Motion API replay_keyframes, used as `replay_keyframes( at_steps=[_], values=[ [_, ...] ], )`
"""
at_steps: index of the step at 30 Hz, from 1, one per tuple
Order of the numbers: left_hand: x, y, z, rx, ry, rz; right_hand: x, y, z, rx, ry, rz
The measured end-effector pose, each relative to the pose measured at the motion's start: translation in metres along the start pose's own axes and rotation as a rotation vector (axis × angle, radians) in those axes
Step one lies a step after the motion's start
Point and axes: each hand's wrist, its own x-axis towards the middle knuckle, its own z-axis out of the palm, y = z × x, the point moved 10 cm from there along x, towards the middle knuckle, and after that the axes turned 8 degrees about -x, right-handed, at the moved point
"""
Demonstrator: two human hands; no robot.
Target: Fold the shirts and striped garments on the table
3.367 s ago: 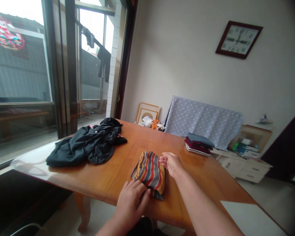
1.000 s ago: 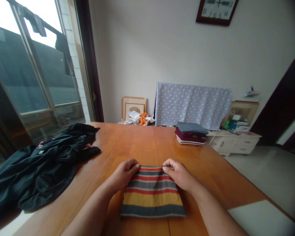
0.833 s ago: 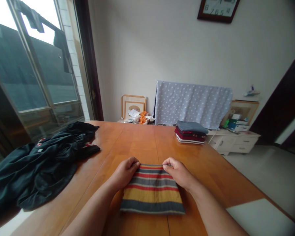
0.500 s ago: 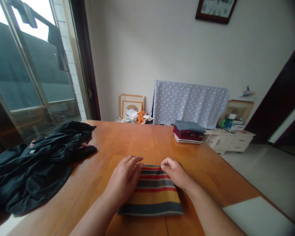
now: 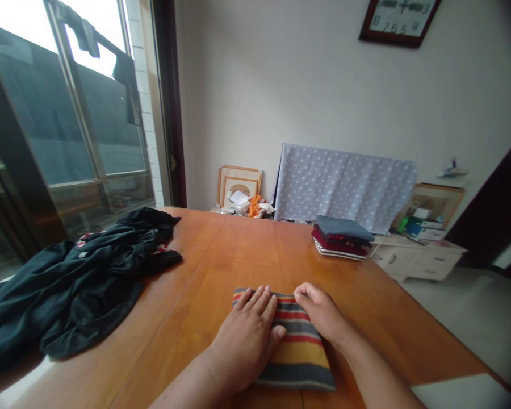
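Observation:
A folded striped garment (image 5: 300,355) in yellow, red and grey lies on the wooden table in front of me. My left hand (image 5: 253,335) rests flat on its left part, fingers stretched toward the far edge and thumb out to the side. At the far right corner, my right hand (image 5: 317,309) pinches the cloth between thumb and curled fingers. Part of the garment's left side is hidden under my left hand and forearm. Whether it is a shirt or another kind of garment cannot be made out.
A crumpled black garment (image 5: 97,278) spreads over the left of the wooden table (image 5: 238,255). Toward the back right stands a stack of folded clothes (image 5: 343,237). Beyond are a polka-dot cloth (image 5: 344,184), picture frames (image 5: 241,182) and a white cabinet (image 5: 426,258).
My left hand has moved from the garment's far left edge to lie flat on top of it. My right hand still pinches the far right corner. The camera view has shifted somewhat left.

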Motion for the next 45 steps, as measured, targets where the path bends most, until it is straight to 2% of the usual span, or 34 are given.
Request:
replay_keyframes(
  at_steps=[6, 10, 13, 16, 18, 20, 22, 24, 26, 28, 30, 35, 45],
  values=[
    [0.002, -0.001, 0.010, 0.061, -0.022, 0.047, -0.001, 0.001, -0.007, -0.003, 0.045, 0.040],
    [0.001, -0.011, 0.022, 0.051, -0.043, 0.007, 0.002, 0.006, -0.005, 0.058, 0.067, 0.015],
    [0.002, -0.014, 0.024, 0.024, -0.033, 0.002, 0.006, 0.015, -0.003, 0.085, 0.079, 0.023],
    [0.002, -0.014, 0.024, 0.005, -0.021, 0.015, 0.006, 0.019, -0.013, -0.010, 0.147, 0.054],
    [0.002, -0.016, 0.025, 0.000, -0.026, 0.007, 0.001, 0.006, -0.030, -0.128, 0.258, 0.034],
    [0.002, -0.017, 0.026, -0.001, -0.026, 0.000, -0.011, -0.021, -0.046, -0.223, 0.383, -0.040],
    [0.002, -0.016, 0.026, 0.001, -0.015, 0.005, -0.026, -0.052, -0.049, -0.246, 0.421, -0.142],
    [0.002, -0.016, 0.025, 0.006, -0.002, 0.014, -0.037, -0.076, -0.033, -0.246, 0.312, -0.227],
    [0.002, -0.016, 0.026, 0.011, 0.002, 0.019, -0.044, -0.087, -0.007, -0.285, 0.144, -0.262],
    [0.002, -0.017, 0.029, 0.018, -0.013, 0.013, -0.048, -0.081, 0.018, -0.378, 0.000, -0.228],
    [0.003, -0.019, 0.031, 0.023, -0.027, 0.006, -0.047, -0.067, 0.034, -0.480, -0.081, -0.158],
    [0.003, -0.024, 0.033, 0.024, -0.038, -0.041, -0.041, -0.044, 0.048, -0.573, -0.138, -0.061],
    [0.003, -0.031, 0.037, -0.018, -0.067, -0.119, -0.043, -0.042, 0.053, -0.622, -0.147, -0.063]
  ],
)
